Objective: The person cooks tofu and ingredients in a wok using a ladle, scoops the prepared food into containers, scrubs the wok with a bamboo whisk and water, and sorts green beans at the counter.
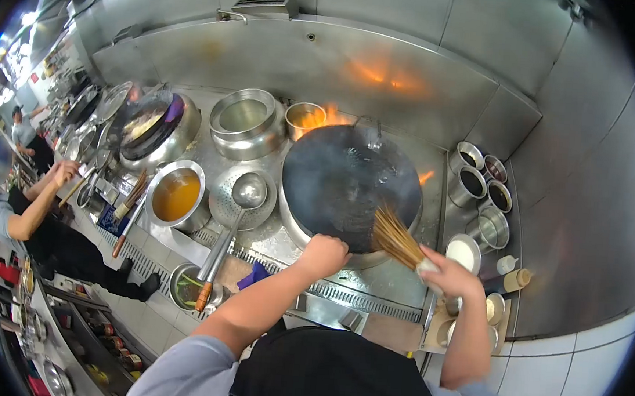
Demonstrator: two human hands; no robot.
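Observation:
My right hand (450, 273) is wrapped round the pale bound end of a bamboo wok brush (396, 236). Its bristles reach over the near right rim into a large dark wok (341, 177), which sits on the burner with haze and wet glints inside. My left hand (326, 256) is a fist at the wok's near left edge; what its fingers close on, if anything, is hidden. Left of the wok, a ladle (249, 192) rests on a perforated strainer (223, 200), their handles pointing towards me.
Flames (329, 118) rise behind the wok beside a small metal pot (302, 116). A pot of orange-brown liquid (176, 197) and a lidless steel pot (244, 115) stand left. Seasoning containers (469, 183) line the right side. Another person (43, 230) works at the far left.

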